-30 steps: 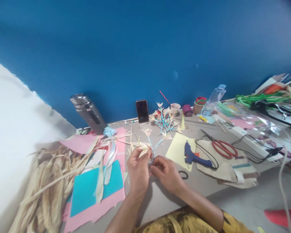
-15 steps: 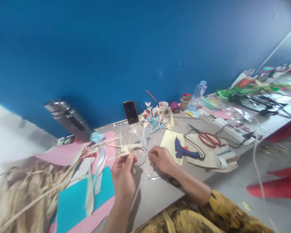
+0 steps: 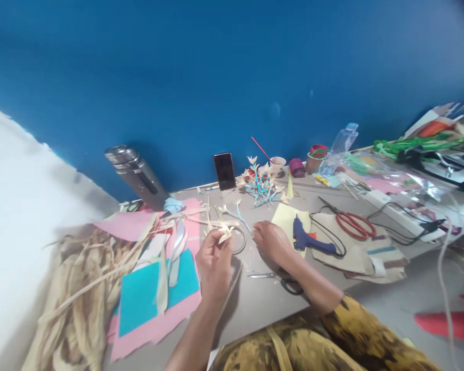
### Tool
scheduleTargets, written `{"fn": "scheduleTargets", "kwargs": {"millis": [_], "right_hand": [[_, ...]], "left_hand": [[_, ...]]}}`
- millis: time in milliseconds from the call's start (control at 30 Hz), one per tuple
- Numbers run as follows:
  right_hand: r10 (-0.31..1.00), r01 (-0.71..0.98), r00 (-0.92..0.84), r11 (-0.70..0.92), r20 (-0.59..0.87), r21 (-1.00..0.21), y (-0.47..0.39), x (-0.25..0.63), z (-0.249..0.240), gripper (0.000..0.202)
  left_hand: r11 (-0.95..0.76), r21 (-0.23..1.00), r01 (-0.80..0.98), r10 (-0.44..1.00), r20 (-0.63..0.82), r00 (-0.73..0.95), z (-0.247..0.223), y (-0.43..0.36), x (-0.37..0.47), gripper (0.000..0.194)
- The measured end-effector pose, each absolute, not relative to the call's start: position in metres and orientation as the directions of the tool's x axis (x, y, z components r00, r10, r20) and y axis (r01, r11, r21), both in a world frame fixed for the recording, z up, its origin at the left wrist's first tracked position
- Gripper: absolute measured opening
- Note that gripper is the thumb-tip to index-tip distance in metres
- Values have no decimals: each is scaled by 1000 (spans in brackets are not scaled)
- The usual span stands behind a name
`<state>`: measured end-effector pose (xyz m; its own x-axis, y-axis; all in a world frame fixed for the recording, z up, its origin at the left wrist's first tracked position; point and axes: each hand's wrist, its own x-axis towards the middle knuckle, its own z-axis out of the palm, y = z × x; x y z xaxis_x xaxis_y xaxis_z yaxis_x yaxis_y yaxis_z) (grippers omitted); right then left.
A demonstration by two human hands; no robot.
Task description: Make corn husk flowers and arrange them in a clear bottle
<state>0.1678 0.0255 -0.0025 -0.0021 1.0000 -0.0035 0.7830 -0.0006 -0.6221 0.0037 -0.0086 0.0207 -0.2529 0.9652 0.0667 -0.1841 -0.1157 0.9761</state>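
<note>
My left hand [image 3: 215, 257] is closed in a pinch around a cream flower [image 3: 226, 233] with pointed petals that looks made of dried husk. To its right, my right hand [image 3: 269, 239] has its fingers pressed together at the lower end of a thin blue stem [image 3: 244, 220]. That stem slants up and left, with small pale blossoms at its top. Between the hands, a tape roll [image 3: 239, 242] lies on the table, partly behind the left fingers. Small scissors [image 3: 261, 275] with black handles rest below my right hand, partly covered by the forearm.
Behind stand a phone [image 3: 224, 171], a bunch of blue-stemmed flowers [image 3: 263, 183] and a steel flask [image 3: 137, 178]. A blue glue gun [image 3: 311, 242] and red-handled scissors [image 3: 353, 224] lie right. Husks [image 3: 81, 293] and a turquoise sheet [image 3: 147, 296] are left.
The view has swung slightly left. My left hand has turned the cream flower so its petals show clearly. The blue stem has shifted and tilted along with my right hand.
</note>
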Motion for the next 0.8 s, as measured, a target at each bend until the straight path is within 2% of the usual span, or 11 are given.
{"fn": "scheduleTargets", "kwargs": {"millis": [133, 300, 533, 700, 800], "right_hand": [[997, 811, -23, 63, 76, -582, -1, 175, 11, 23], [994, 737, -75, 110, 81, -667, -51, 199, 16, 16], [972, 653, -126, 233, 200, -721, -91, 220, -8, 20], [947, 637, -150, 312, 283, -705, -90, 210, -24, 20], [911, 634, -157, 389, 381, -668, -87, 205, -30, 20]], "left_hand": [[-67, 979, -191, 979, 27, -200, 22, -7, -3, 22], [-45, 983, -177, 982, 11, -188, 21, -4, -16, 18], [-29, 957, -287, 985, -21, -169, 19, 1, -14, 21], [-16, 958, -285, 995, -12, -96, 23, 1, -13, 16], [17, 955, -296, 999, -32, -43, 21, 1, -15, 19]]}}
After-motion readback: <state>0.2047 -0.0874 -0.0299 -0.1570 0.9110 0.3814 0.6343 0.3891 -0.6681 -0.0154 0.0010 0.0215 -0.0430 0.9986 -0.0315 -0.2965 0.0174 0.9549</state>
